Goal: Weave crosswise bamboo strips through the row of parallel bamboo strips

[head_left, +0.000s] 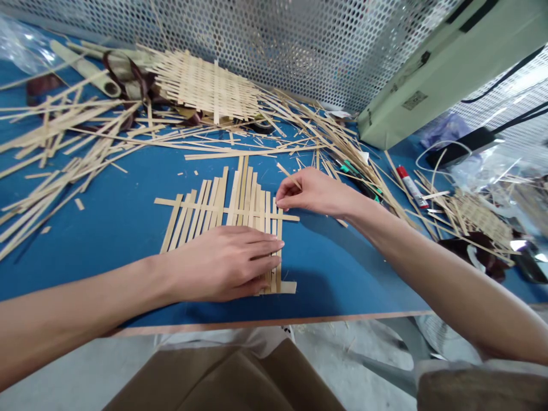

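A small, partly woven mat of bamboo strips (222, 205) lies on the blue table (128, 228), near its front edge. My left hand (226, 262) lies flat on the mat's near end, fingers stretched out and pressing the strips down. My right hand (314, 193) is at the mat's right edge, fingertips pinched on a thin bamboo strip (287, 173) that slants up and left from the fingers. One horizontal strip (192, 205) crosses the upright ones.
A larger woven bamboo mat (205, 85) lies at the back amid several loose strips (55, 154). A pale green box (428, 68) leans at the back right. A red-capped tube (409, 184), cables and plastic bags sit on the right. Perforated metal panels (278, 40) wall the back.
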A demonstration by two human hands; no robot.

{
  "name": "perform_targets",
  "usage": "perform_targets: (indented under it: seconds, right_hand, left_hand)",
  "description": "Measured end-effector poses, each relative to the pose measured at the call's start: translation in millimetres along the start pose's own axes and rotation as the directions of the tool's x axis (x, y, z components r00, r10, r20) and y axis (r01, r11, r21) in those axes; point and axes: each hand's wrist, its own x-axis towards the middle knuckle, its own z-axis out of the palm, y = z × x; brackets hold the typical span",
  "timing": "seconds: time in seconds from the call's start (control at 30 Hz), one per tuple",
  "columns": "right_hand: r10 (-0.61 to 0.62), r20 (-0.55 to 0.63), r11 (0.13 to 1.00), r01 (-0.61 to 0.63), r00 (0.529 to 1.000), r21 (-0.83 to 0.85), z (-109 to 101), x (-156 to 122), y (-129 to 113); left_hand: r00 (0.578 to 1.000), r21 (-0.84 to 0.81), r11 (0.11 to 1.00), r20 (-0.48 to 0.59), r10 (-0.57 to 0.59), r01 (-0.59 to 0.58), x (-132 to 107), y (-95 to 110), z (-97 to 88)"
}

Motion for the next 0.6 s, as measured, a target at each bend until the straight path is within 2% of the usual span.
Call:
perform_targets:
  seconds: [0.13, 0.3, 0.43, 0.6]
  right_hand:
    - [-0.015, -0.046, 0.994, 0.01, 0.999, -0.106, 3.6, -0.2, -2.5]
    - [-0.043, -0.142, 0.977, 0.012, 0.989, -0.214, 4.8, -1.7, -3.5]
    - [-0.054, -0.143, 0.967, 0.016, 0.988, -0.256, 0.7, -6.1, -1.6]
    - [-0.074, -0.16, 0.965, 0.03, 0.984, -0.261, 2.1, -11.2, 3.4]
  left_hand:
    - [0.998, 0.041, 0.998, -0.004, 0.055, -0.055, 0.6, -3.1, 2.2]
    - [0.998, 0.072, 0.996, -0.016, 0.061, -0.059, 0.9, -3.5, 3.2]
    - [0.998, 0.079, 0.995, -0.015, 0.061, -0.06, 0.7, -2.9, 2.9]
    - [0.993, 0.101, 0.992, -0.08, 0.088, -0.079, 2.1, -3.2, 3.7]
